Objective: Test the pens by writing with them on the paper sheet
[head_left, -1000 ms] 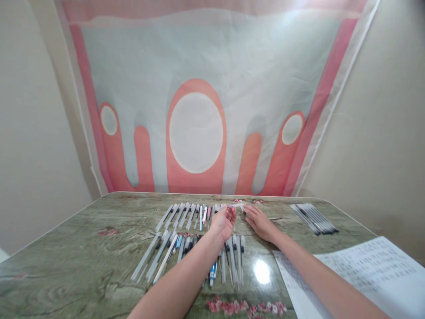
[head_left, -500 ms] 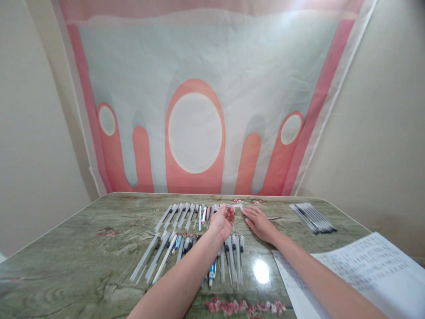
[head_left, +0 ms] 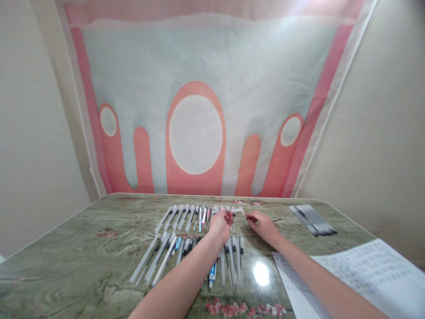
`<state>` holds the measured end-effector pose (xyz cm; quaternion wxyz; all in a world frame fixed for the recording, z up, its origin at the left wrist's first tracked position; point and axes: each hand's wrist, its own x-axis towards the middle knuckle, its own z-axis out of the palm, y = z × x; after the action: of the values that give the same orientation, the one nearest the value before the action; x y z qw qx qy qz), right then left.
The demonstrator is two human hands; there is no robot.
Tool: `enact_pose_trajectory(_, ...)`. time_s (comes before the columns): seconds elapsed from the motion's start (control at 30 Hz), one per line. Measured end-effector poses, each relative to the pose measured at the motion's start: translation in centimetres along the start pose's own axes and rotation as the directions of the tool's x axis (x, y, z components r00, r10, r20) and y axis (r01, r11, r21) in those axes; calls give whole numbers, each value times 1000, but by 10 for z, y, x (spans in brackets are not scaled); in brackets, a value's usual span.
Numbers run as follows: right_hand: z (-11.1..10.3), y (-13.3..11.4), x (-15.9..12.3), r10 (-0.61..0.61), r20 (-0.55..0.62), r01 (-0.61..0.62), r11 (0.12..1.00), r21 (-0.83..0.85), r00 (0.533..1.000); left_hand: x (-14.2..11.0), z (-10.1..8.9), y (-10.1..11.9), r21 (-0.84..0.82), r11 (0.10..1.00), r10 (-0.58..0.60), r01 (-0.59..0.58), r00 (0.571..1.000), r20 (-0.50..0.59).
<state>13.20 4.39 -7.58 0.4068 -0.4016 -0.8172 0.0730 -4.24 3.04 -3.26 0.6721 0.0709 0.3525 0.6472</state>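
- In the head view, the left hand [head_left: 221,225] is closed around a slim, translucent white plastic pen part [head_left: 237,210], which lies roughly level above the far row, its hooked end pointing toward the right hand.
- The right hand [head_left: 264,227] is just beside that end, thumb and fingers curled together; a small dark spot shows at the fingertips, but whether they grip anything I cannot tell.
- A far row of pens and clear plastic pen parts [head_left: 191,217] runs behind and beside the left hand, with light blue, white and pink pieces among them.
- A nearer row of frosted barrels, dark caps and blue pens [head_left: 153,258] is partly hidden by the left forearm.
- Well apart on the right lies a flat bunch of thin clear refills with dark ends [head_left: 313,219].
- White sheets with rows of writing [head_left: 368,270] lie under the right forearm, on the green wood-patterned tabletop [head_left: 109,252].
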Motion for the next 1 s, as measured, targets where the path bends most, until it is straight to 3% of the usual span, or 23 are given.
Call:
enact_pose_trajectory(0.1, -7, -16, 6, -5, -91, 16, 992, 125, 996, 1, -1, -2, 12, 1000, 16, -15, 1000, -23)
enact_pose_trajectory(0.27, -16, -39, 11, -7, -191, 36, 988, 149, 982, 0, -2, -4, 33, 999, 33, -32, 999, -25)
enact_pose_trajectory(1.0, -19, -48, 12, 0, -216, 37, 986, 164, 976, -3, -2, -10, 82, 995, 55, -57, 998, 22)
